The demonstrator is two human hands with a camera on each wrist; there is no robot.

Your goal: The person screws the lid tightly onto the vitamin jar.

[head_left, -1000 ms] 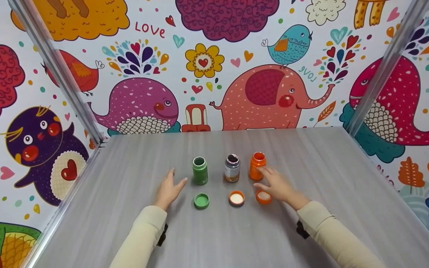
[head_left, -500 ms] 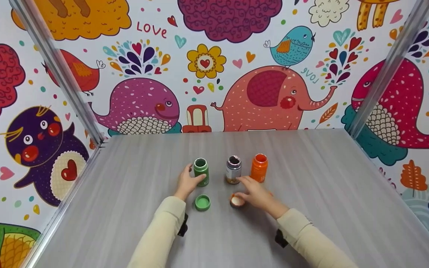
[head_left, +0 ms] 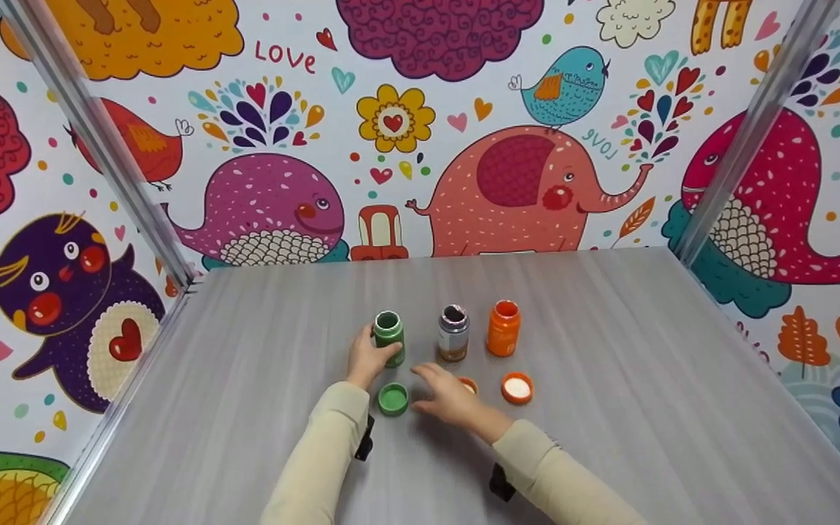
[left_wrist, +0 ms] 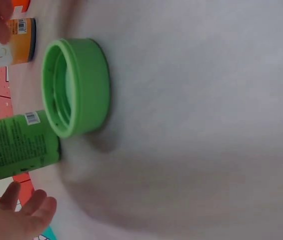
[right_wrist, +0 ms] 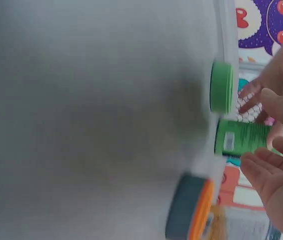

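Note:
My left hand [head_left: 369, 359] grips an uncapped green paint jar [head_left: 390, 337], thumb across its front and fingers along its left side. In the left wrist view, the jar [left_wrist: 19, 146] shows a printed label, and its top is out of frame. Just in front of it lies a green lid [head_left: 393, 399], hollow side up. My right hand [head_left: 453, 397] reaches over the table with fingers spread, fingertips beside the green lid and nothing held. It partly covers a dark lid with an orange rim [right_wrist: 187, 207].
To the right of the green jar stand an uncapped grey jar [head_left: 453, 337] with dark contents and an uncapped orange jar [head_left: 504, 329]. An orange lid [head_left: 517, 388] lies in front of the orange jar. A patterned wall [head_left: 383, 197] rises behind the grey table [head_left: 609, 350].
My left hand has moved right and taken hold of the green jar. My right hand has come left from the orange lid, past the dark lid, to near the green lid.

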